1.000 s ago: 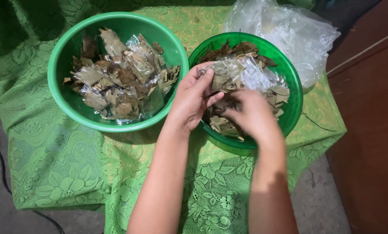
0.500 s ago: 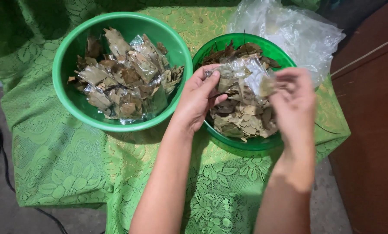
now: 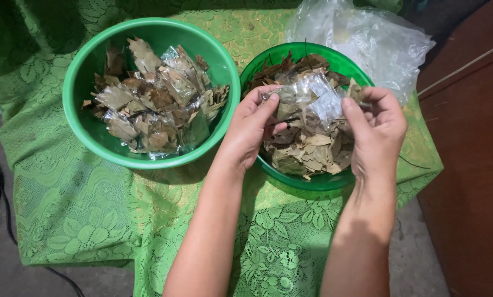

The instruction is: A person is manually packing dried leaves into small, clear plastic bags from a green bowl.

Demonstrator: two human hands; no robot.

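Note:
Two green plastic bowls stand side by side on a table under a green lace cloth (image 3: 76,203). The left bowl (image 3: 81,129) holds several small clear packets of dried leaves (image 3: 153,102). The right bowl (image 3: 312,182) holds loose dried leaves (image 3: 307,151). Above the right bowl, my left hand (image 3: 249,132) and my right hand (image 3: 375,129) hold a small clear plastic bag (image 3: 312,96) stretched between them. The bag has some leaves inside. Each hand pinches one end of it.
A crumpled pile of clear plastic bags (image 3: 367,41) lies behind the right bowl. A dark red-brown wooden surface (image 3: 469,165) stands at the right. Grey floor (image 3: 15,269) shows at the lower left, with a dark cable.
My hands have lifted out of the right bowl's leaves. My right hand moved right and up, and the clear bag is now spread between both hands.

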